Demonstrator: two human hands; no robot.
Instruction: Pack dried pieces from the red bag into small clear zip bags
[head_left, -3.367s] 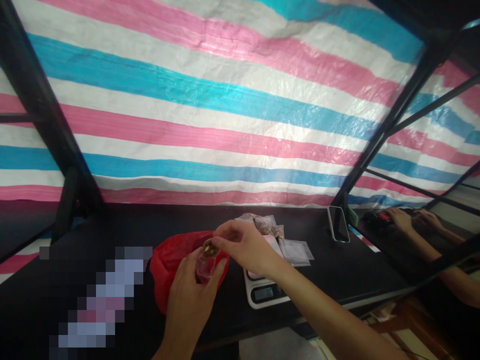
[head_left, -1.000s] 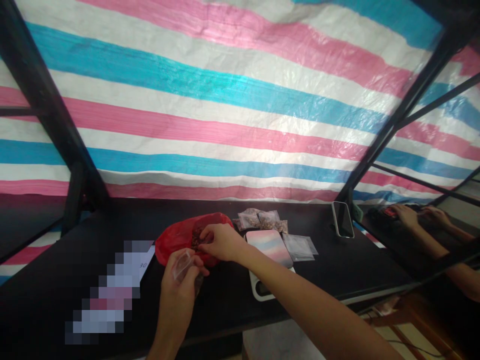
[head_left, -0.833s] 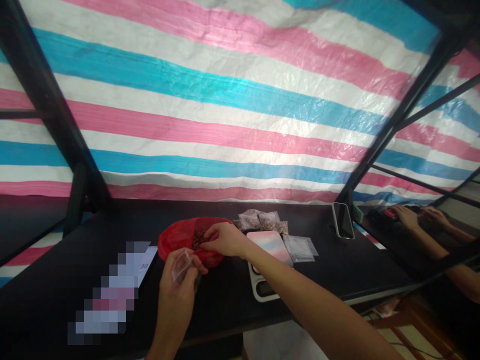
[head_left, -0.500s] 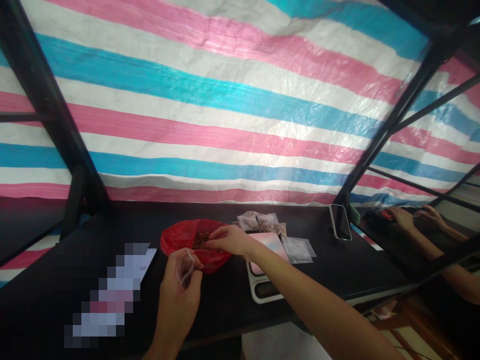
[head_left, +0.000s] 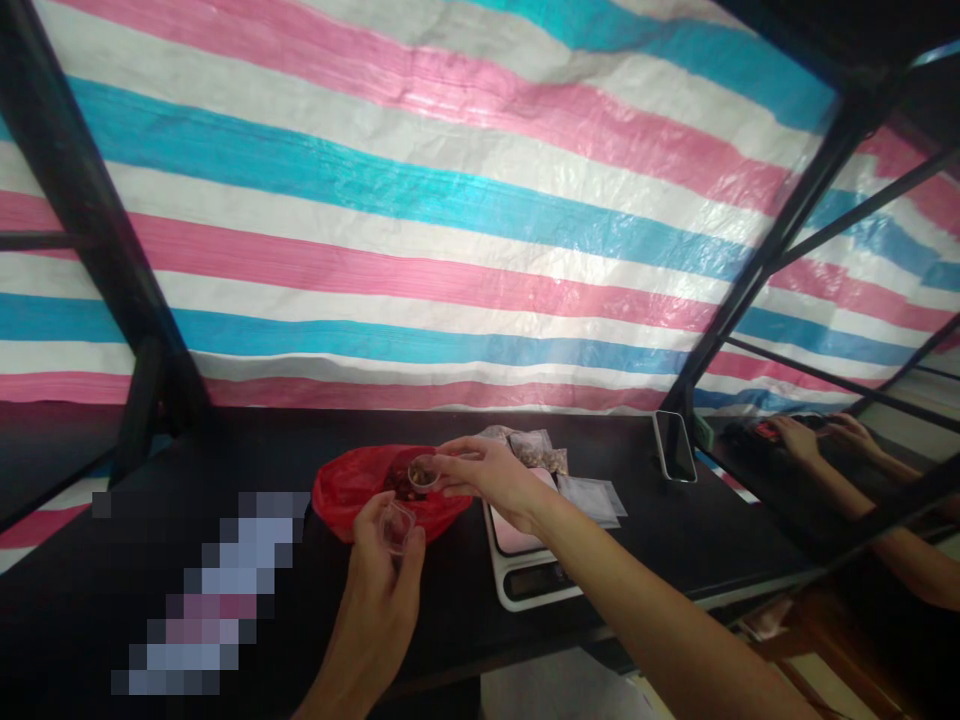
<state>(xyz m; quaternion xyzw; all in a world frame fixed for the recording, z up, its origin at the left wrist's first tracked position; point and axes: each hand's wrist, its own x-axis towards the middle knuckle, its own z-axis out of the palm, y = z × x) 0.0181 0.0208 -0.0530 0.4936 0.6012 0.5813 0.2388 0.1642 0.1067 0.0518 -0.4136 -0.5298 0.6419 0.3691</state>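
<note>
My left hand [head_left: 381,580] is closed on a small clear plastic bag [head_left: 398,526], its mouth held apart by the thumb and fingers. My right hand [head_left: 491,478] grips a small round scoop [head_left: 424,473] that has brown bits in it. The scoop is over an open red plastic bag [head_left: 339,492], in which dark brown pieces [head_left: 400,482] lie. Just beneath my right wrist stands a white kitchen scale [head_left: 517,597] with a pinkish platform, partly covered by the arm.
Behind the scale lie several filled clear packets [head_left: 538,450]. Flat clear bags [head_left: 591,501] rest to its right. A phone [head_left: 676,447] leans near the right post, and a blurred-out pale object [head_left: 232,580] is at left. Striped sheeting [head_left: 450,270] hangs behind the black table [head_left: 259,430].
My right hand has risen from the brown pieces, and the scoop with bits in it now shows. My left hand has shifted right with the clear bag, nearer the scoop.
</note>
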